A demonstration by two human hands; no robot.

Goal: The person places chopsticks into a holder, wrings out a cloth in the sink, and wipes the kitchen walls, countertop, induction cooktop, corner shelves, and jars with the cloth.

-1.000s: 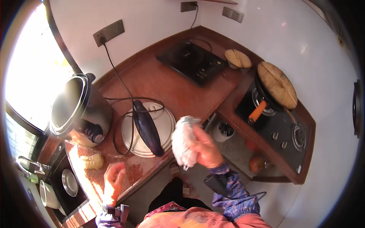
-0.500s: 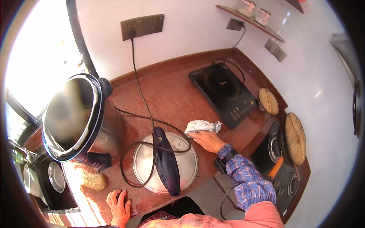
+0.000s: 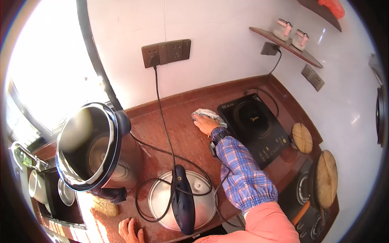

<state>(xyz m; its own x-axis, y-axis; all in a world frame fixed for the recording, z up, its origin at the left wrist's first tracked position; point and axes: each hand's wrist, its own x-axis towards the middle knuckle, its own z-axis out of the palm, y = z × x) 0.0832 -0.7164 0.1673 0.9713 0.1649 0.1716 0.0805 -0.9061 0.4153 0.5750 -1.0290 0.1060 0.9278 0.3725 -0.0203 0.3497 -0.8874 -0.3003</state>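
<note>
Red countertop point(image 3: 156, 129) supports the right hand point(image 3: 206, 124), which presses a crumpled cloth point(image 3: 210, 115) flat beside the black cooktop point(image 3: 253, 123); the left hand point(image 3: 130, 231) rests ungrasping near the round lid point(image 3: 162, 198). The open pot point(image 3: 96, 152) looks empty.

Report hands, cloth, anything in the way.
Right hand on cloth, beside induction cooktop. Left hand on counter, no object visible in it. Power cord crosses near cloth.

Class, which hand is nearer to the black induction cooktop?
The right hand, on a cloth just left of the cooktop. The left hand is at the counter's near edge, left of the lid.
</note>
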